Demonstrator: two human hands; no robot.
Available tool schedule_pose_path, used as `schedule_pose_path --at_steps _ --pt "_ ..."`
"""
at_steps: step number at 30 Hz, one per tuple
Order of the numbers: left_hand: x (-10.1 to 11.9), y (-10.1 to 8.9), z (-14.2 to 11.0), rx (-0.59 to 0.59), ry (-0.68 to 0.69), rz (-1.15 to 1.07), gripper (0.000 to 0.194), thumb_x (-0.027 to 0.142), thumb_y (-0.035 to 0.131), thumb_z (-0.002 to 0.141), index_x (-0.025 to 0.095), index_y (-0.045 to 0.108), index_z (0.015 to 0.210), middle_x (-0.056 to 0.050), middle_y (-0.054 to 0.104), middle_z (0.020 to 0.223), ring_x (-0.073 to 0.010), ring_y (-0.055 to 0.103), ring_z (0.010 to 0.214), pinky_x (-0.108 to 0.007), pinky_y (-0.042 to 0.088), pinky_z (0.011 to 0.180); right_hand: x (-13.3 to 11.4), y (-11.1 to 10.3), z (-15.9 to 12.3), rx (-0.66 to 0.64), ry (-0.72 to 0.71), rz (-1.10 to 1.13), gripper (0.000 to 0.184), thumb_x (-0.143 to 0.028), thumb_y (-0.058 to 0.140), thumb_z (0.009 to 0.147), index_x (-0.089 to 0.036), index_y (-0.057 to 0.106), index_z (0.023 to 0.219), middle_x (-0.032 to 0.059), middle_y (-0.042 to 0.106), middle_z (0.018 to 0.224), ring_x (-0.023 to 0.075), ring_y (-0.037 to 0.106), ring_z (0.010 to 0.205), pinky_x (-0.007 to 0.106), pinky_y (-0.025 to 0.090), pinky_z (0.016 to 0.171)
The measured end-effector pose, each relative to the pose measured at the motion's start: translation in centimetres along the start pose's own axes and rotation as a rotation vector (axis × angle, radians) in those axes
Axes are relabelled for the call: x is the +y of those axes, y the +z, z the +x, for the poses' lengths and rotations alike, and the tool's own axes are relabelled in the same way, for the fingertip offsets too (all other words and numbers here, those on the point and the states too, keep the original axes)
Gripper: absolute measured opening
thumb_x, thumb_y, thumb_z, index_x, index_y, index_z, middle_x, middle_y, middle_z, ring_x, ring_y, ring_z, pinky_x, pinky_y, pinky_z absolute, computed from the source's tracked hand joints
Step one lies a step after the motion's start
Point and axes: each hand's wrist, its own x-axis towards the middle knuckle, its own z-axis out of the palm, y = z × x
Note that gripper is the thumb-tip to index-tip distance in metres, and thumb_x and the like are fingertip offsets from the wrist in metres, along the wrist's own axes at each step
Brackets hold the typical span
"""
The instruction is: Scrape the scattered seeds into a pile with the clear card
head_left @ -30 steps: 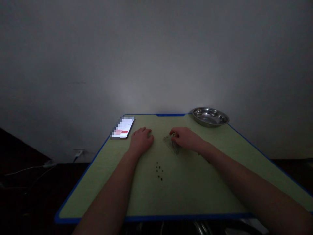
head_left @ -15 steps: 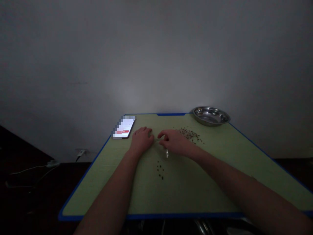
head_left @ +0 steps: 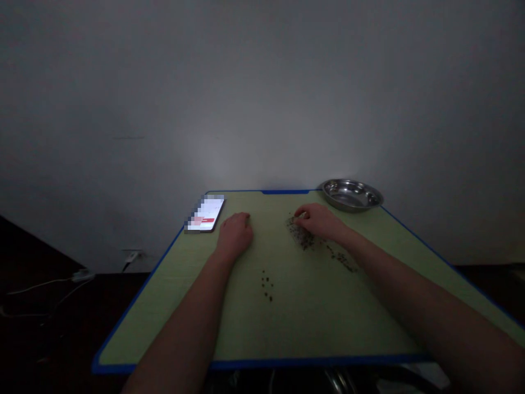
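My right hand [head_left: 322, 221] pinches a clear plastic piece [head_left: 292, 229] between thumb and fingers. Small dark grains [head_left: 305, 239] show through and around it, low over the table. I cannot tell whether they lie inside the plastic or under it. More dark grains [head_left: 343, 261] trail out beside my right wrist. My left hand [head_left: 235, 234] rests palm down on the tabletop, its fingers stretched forward and slightly bent, with no object visible in it. Nearer to me, between the forearms, lies a small separate group of dark grains [head_left: 267, 280].
A shiny metal bowl [head_left: 350, 205] stands at the far right corner. A phone [head_left: 211, 216] with its screen lit lies at the far left edge. The pale green table [head_left: 311, 323] has a blue rim, and a wall rises behind it. Cables [head_left: 131, 260] run low at left.
My right hand moved left towards my left hand with the clear plastic, uncovering the grain pile, then went back right over the pile. My left hand has barely shifted.
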Motion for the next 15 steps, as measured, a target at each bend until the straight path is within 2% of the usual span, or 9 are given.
schedule_pose_path --at_steps 4,8,12,15 --pt "0.2 -0.3 0.0 -0.016 0.004 0.001 0.042 0.018 0.04 0.084 0.012 0.058 0.122 -0.012 0.061 0.128 -0.0236 0.054 0.12 -0.035 0.038 0.104 0.1 -2.3 -0.3 -0.042 0.036 0.059 0.024 -0.024 0.058 0.084 -0.014 0.07 0.102 0.0079 0.074 0.081 0.0139 0.063 0.059 0.025 0.047 0.056" --pt "0.1 -0.3 0.0 -0.022 0.012 -0.006 0.041 0.02 0.041 0.084 0.012 0.059 0.121 -0.012 0.061 0.127 -0.0244 0.054 0.118 -0.036 0.039 0.103 1.0 -6.3 -2.3 -0.095 -0.023 0.135 0.026 -0.024 0.051 0.085 -0.017 0.066 0.106 0.0046 0.073 0.081 0.0083 0.052 0.038 0.024 0.042 0.043" --pt "-0.1 0.0 0.2 -0.005 0.016 -0.002 0.04 0.022 0.042 0.083 0.014 0.059 0.119 -0.012 0.061 0.127 -0.0248 0.054 0.119 -0.038 0.038 0.103 3.6 -9.0 -6.2 -0.171 -0.048 -0.004 0.019 -0.029 0.054 0.083 -0.021 0.07 0.091 0.0011 0.068 0.071 0.0102 0.054 0.044 0.026 0.043 0.05" --pt "-0.2 0.2 0.3 -0.001 0.013 0.004 0.04 0.024 0.042 0.084 0.014 0.059 0.118 -0.012 0.061 0.127 -0.0257 0.054 0.118 -0.04 0.039 0.102 5.6 -8.6 -8.9 -0.295 -0.01 0.027 0.013 -0.03 0.059 0.078 -0.021 0.068 0.078 0.0009 0.065 0.065 0.0139 0.058 0.053 0.026 0.042 0.051"
